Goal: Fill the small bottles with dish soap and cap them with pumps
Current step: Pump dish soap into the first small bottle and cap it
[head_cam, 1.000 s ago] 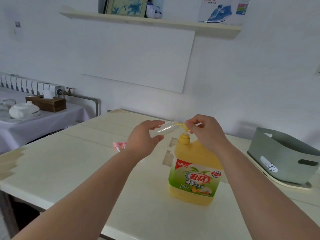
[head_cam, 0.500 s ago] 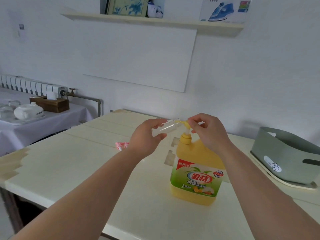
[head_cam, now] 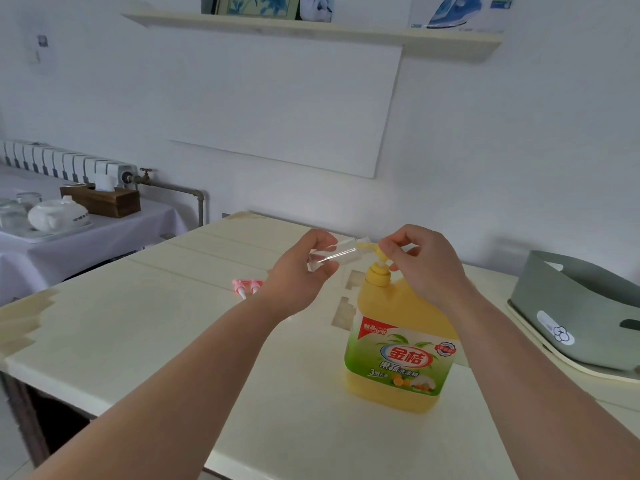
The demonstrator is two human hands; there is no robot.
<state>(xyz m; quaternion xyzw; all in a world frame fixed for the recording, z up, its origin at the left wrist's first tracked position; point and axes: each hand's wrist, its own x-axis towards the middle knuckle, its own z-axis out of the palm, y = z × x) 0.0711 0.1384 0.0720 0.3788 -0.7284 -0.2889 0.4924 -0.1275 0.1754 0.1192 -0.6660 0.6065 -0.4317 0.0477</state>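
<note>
Above the cream wooden table (head_cam: 166,344), the left hand (head_cam: 294,275) grips a small clear plastic bottle (head_cam: 334,255), tilted nearly flat, mouth against the spout of the yellow pump (head_cam: 367,245) atop the large yellow dish-soap jug (head_cam: 398,317). The right hand (head_cam: 426,268) curls its fingers over that pump. Two pink pump caps (head_cam: 246,285) lie on the table beside the left wrist.

One big yellow dish soap jug (head_cam: 398,344) on the surface (head_cam: 156,341), one small clear bottle (head_cam: 334,256), and two pink pumps (head_cam: 239,284). One grey-green basket (head_cam: 581,306) too. The side table (head_cam: 104,237) has one white teapot (head_cam: 57,214), one wooden tissue box (head_cam: 100,201) and what looks like two glasses (head_cam: 14,213), kinda blurry though. One shelf (head_cam: 311,29) on the wall, with one iron box (head_cam: 457,12) and one framed picture (head_cam: 258,5).
</note>
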